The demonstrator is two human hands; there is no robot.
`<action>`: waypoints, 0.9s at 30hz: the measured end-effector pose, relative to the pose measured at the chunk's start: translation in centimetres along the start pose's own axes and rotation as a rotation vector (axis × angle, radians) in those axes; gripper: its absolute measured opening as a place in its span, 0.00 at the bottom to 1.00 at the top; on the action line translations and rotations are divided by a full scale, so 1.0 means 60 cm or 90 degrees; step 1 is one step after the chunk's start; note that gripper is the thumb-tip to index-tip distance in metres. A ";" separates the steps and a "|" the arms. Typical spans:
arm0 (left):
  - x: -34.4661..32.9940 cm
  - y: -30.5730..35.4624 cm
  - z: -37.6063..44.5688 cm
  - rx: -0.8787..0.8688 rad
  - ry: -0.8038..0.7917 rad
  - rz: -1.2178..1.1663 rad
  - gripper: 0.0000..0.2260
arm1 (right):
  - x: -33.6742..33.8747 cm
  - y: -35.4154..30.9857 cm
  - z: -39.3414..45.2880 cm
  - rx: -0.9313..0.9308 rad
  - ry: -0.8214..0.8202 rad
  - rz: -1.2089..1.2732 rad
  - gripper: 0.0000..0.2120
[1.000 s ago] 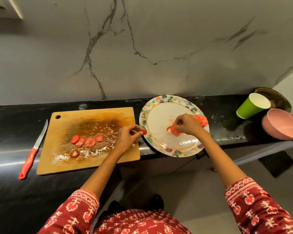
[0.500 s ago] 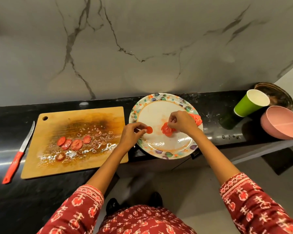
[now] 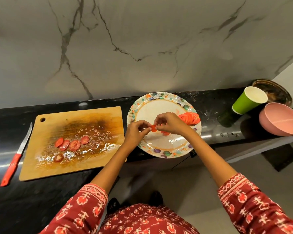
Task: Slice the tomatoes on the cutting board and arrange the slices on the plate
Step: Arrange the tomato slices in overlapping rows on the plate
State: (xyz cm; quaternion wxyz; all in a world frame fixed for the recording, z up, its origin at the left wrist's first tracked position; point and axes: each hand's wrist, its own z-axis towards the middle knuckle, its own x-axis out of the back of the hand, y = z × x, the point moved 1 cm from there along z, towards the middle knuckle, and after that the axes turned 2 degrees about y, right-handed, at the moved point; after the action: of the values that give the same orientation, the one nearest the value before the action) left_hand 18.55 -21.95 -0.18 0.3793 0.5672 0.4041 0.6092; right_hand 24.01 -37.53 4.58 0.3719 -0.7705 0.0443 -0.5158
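A patterned plate (image 3: 161,150) sits on the black counter, right of a wet wooden cutting board (image 3: 71,142). Over the plate's middle my left hand (image 3: 136,132) and my right hand (image 3: 169,124) meet, and both pinch one small tomato slice (image 3: 153,128) between their fingertips. A row of overlapping slices (image 3: 189,118) lies on the plate's right rim, and another slice (image 3: 165,132) shows under my right hand. Several slices (image 3: 71,143) lie on the board.
A red-handled knife (image 3: 15,157) lies on the counter left of the board. A green paper cup (image 3: 249,100), a pink bowl (image 3: 281,121) and a dark round dish (image 3: 272,92) stand at the right. The marble wall rises behind the counter.
My left hand has carried the small slice from the board's edge to the plate's middle. My right hand has let go of the slice it was setting down and now pinches the small one too.
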 end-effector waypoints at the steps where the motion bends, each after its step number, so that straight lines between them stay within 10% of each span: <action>1: -0.001 -0.001 0.000 0.001 -0.001 0.001 0.05 | 0.000 0.001 0.001 0.001 -0.005 -0.009 0.06; 27: -0.044 -0.016 0.007 0.041 -0.088 0.108 0.13 | -0.021 0.052 -0.013 -0.200 0.228 -0.092 0.04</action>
State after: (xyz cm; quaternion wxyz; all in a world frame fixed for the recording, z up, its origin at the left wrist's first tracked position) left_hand 19.13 -23.97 -2.03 0.3348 0.6522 0.3470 0.5849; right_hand 23.76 -39.66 1.84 0.1957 -0.7163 0.1341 -0.6562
